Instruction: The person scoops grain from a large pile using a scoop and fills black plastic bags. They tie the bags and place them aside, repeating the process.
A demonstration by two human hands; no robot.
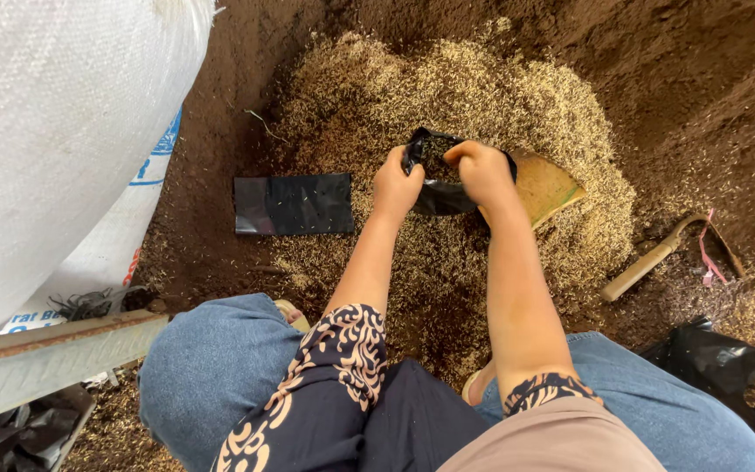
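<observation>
Head view, looking straight down from a seated position; I note blue denim knees at the bottom edge and dark sleeves with a cream swirl pattern on both forearms.

Left hand [395,185]: fingers clenched on the left rim of a small black plastic bag [441,194]; right hand [482,170]: fingers pinched on the bag's right rim; the two hands hold the mouth of the bag apart, and a little husk material shows inside the opening; the bag hangs just above the heap of pale yellow rice husks [447,105], which lies on the dark brown soil floor [701,70].

Just behind the right hand, a flat tan scoop-like board [548,185] lies on the heap, partly hidden by the bag and the wrist; I cannot tell whether it touches the bag.

Left of the left hand, near but apart: a flat, empty black plastic bag [294,204] lying at the edge of the husks, on soil.

Right of the heap, well apart from the hands: a wooden-handled hand tool [657,258] with a pink ribbon tied at its far end; the blade is not clear.

Far left: a large white woven sack [54,131], standing; below it a grey metal bar [45,358]; lower right corner: crumpled black plastic sheeting [727,367].
</observation>
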